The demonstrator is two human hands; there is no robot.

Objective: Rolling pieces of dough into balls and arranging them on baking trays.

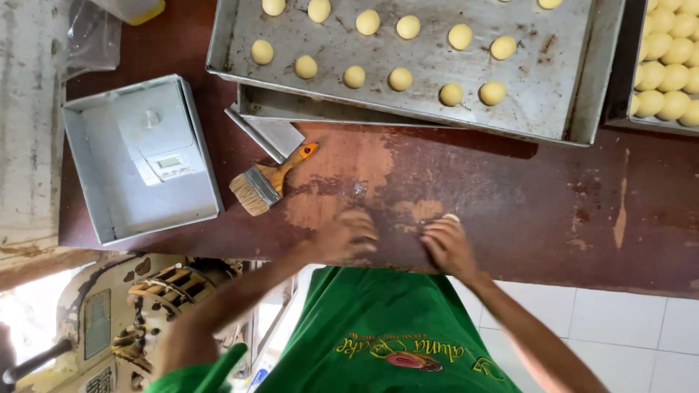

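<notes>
My left hand (346,236) lies palm down and blurred on the worn brown table (524,211), near its front edge; whatever is under the palm is hidden. About a hand's width to the right, my right hand (448,246) is cupped on the table over a small pale dough piece (452,217) that peeks out at the fingertips. Farther back lies a large metal baking tray (575,94) with several round yellow dough balls (400,78) set in rows.
A second tray (632,120) packed with dough balls is at the far right. A paintbrush with an orange handle (266,182) and a metal scraper (275,135) lie left of my hands. A white scale (156,149) sits in a grey tin. A machine (138,313) stands below the table's left.
</notes>
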